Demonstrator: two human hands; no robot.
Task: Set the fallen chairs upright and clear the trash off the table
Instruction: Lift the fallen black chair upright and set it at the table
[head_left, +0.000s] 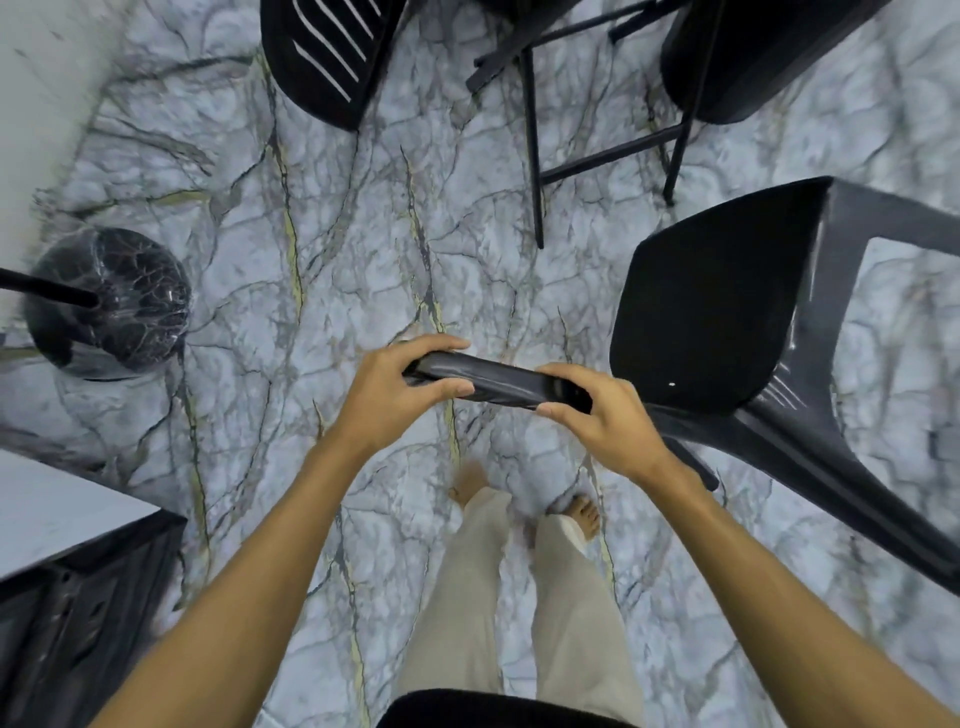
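A black plastic chair (717, 312) is to my right on the marble floor, its seat facing me and its legs reaching off to the right. It looks tilted. Both hands grip the top edge of its backrest (498, 382), which I see edge-on. My left hand (400, 389) wraps the left end and my right hand (597, 415) wraps the right end. A second black chair with a slatted back (327, 52) is at the top left. A third black chair (753, 52) with thin metal legs (535, 130) is at the top right. No trash is in view.
A round dark table base (109, 301) with a black pole stands at the left, under a blurred white tabletop edge (31, 78). A white-topped black piece of furniture (62, 519) fills the lower left. My bare feet (582, 514) stand just below the chair.
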